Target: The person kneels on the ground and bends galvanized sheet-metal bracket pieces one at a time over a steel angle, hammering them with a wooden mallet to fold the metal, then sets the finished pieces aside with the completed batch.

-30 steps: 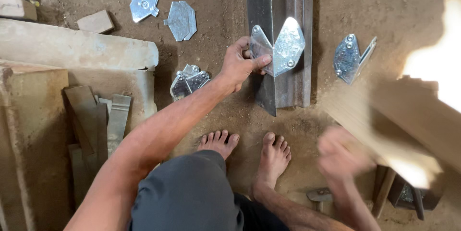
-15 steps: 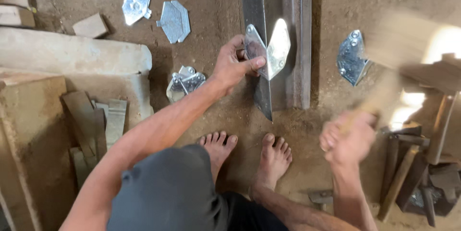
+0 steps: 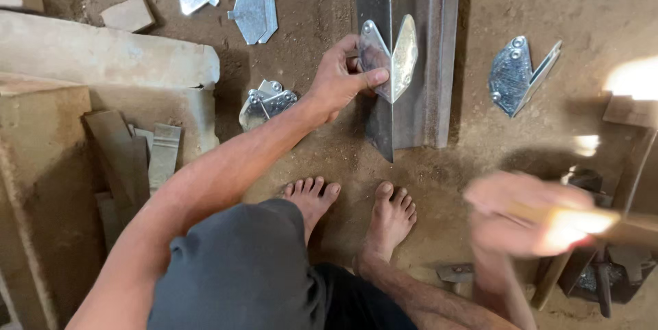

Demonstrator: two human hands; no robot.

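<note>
Now your left hand (image 3: 337,83) pinches a folded, shiny galvanised steel bracket (image 3: 388,57), thumb pressed on its near face, holding it astride the upright edge of the dark steel angle bar (image 3: 411,97) lying on the dirt floor. Your right hand (image 3: 528,217), blurred, wraps its fingers around a pale wooden handle (image 3: 582,220).
</note>
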